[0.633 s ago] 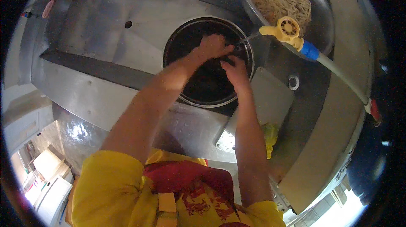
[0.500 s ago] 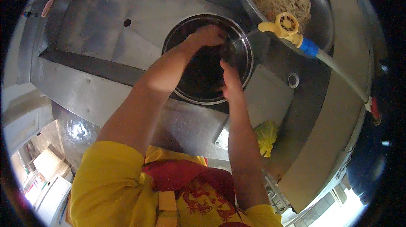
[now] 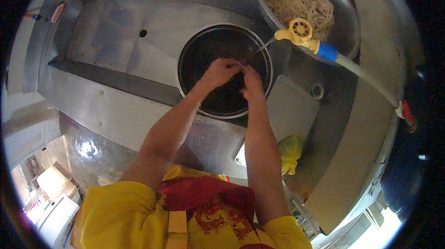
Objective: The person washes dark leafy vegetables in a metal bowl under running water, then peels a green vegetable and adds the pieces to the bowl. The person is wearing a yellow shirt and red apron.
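A round metal-rimmed basin (image 3: 185, 92) with a dark inside stands in the sink's right part; what lies in it is too dark to tell. Above its middle, my left hand (image 3: 222, 71) has its fingers closed in a pinch. My right hand (image 3: 252, 83) meets it at the fingertips, its fingers bent together too. Whatever sits between them is too small and dark to name. From the yellow tap (image 3: 300, 31), a thin stream of water falls into the basin's far right side.
At the far right, a large metal bowl (image 3: 348, 22) holds pale noodle-like strands (image 3: 296, 1). The steel sink (image 3: 111, 40) stretches left. To the right are a grey board (image 3: 293, 110) and a knotted yellow plastic bag (image 3: 290, 152). A pale hose (image 3: 371, 81) runs from the tap.
My left hand has come back from the basin's far side toward me. My hands were apart and now meet at the fingertips. The view has shifted slightly.
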`<state>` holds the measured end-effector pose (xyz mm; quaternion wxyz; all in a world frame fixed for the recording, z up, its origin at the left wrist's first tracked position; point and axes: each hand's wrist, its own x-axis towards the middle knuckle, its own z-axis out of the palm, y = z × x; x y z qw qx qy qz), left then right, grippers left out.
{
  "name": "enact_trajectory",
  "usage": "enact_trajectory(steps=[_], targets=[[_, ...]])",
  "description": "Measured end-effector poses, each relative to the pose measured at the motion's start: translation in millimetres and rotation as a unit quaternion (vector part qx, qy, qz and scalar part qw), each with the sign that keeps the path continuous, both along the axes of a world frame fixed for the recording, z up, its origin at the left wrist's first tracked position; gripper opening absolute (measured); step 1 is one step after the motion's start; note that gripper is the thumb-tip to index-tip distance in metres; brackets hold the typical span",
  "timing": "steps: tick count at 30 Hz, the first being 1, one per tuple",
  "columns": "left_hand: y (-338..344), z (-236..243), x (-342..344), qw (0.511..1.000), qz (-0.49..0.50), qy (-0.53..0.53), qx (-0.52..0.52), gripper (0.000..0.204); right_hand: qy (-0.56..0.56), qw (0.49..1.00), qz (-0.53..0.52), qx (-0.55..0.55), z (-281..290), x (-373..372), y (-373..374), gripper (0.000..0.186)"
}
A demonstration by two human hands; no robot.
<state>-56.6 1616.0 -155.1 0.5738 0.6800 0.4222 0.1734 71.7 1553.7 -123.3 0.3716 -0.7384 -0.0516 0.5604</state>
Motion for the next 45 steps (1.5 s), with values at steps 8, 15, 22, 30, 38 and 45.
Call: enact_trajectory(steps=[8,15,22,30,38,45], targets=[[10,11,-20,0.969,0.038,0.172,0.176,0.027,0.113,0.973,0.029,0.198,62,53,45,0.029],[20,-4,28,0.986,-0.138,0.053,0.079,0.030,0.211,0.949,-0.035,0.231,33,73,80,0.037],[43,-14,92,0.765,0.140,-0.343,-0.527,0.030,0.010,0.962,0.015,0.273,53,53,76,0.037],[62,-29,147,0.815,0.134,-0.440,-0.352,0.032,-0.210,0.772,0.223,0.557,96,-25,-24,0.013],[56,-12,120,0.730,0.023,-0.514,-0.450,0.042,-0.525,0.599,0.307,0.521,84,-1,21,0.020],[3,113,91,0.760,0.320,-0.407,-0.392,0.042,-0.155,0.899,0.283,0.294,41,62,119,0.038]])
